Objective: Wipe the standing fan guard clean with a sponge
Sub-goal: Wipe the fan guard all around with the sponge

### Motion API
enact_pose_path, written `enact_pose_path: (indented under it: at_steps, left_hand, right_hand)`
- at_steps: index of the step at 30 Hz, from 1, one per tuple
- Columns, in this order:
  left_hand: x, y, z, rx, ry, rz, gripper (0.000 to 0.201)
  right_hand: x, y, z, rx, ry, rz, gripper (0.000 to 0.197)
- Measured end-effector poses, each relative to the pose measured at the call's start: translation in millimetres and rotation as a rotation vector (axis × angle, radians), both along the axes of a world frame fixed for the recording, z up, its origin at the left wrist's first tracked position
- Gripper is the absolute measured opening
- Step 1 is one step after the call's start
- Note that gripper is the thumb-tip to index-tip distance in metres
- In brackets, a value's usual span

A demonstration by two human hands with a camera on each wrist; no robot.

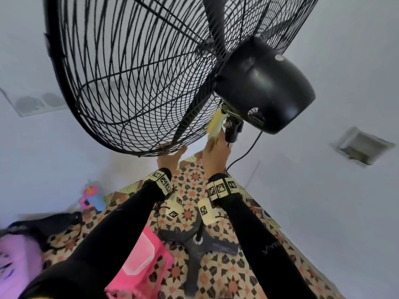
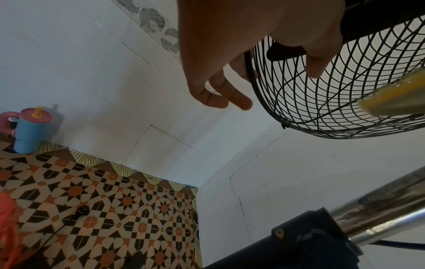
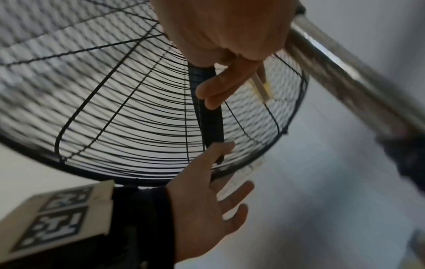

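Note:
The black wire fan guard (image 1: pixel 53 46) fills the upper head view, with the motor housing (image 1: pixel 263 83) behind it at right. My left hand (image 1: pixel 170 158) reaches up to the guard's bottom rim (image 2: pixel 271 109); its fingers lie straight and spread, the thumb touching the wires. My right hand (image 1: pixel 213 152) grips a yellow sponge (image 1: pixel 216 125) and holds it against the rear of the guard, just below the motor neck. In the right wrist view the fingers (image 3: pixel 214 87) curl over the sponge (image 3: pixel 262 87), beside a broad black strut of the guard (image 3: pixel 211 123).
The fan's chrome pole (image 2: pixel 379 209) runs down to a dark base (image 1: pixel 194 244) on a patterned floor. A power cord (image 1: pixel 248 152) hangs from the motor. A pink plastic stool (image 1: pixel 140 255) stands by the base; a blue cup (image 2: pixel 30 132) sits against the white wall.

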State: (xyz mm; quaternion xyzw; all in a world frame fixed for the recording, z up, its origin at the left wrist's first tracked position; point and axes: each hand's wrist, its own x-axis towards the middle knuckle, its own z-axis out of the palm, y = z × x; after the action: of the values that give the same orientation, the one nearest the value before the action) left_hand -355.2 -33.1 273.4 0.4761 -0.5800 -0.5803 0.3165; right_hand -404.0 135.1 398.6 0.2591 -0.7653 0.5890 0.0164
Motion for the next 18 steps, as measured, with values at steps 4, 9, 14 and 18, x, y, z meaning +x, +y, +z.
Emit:
enact_pose_path:
  at_steps: [4, 9, 14, 18]
  left_hand:
    - [10, 16, 21, -0.025, 0.037, -0.032, 0.088]
    - [10, 18, 21, -0.062, 0.017, -0.021, 0.091]
    - [8, 9, 9, -0.059, -0.046, -0.019, 0.092]
    - [12, 14, 16, -0.086, -0.064, -0.042, 0.089]
  right_hand:
    - [-7, -15, -43, 0.163, 0.046, 0.086, 0.028]
    - [-21, -10, -64, 0.143, -0.007, -0.016, 0.020]
    - [-24, -32, -83, 0.181, -0.149, 0.004, 0.033]
    - [-32, -45, -82, 0.242, -0.384, 0.094, 0.030]
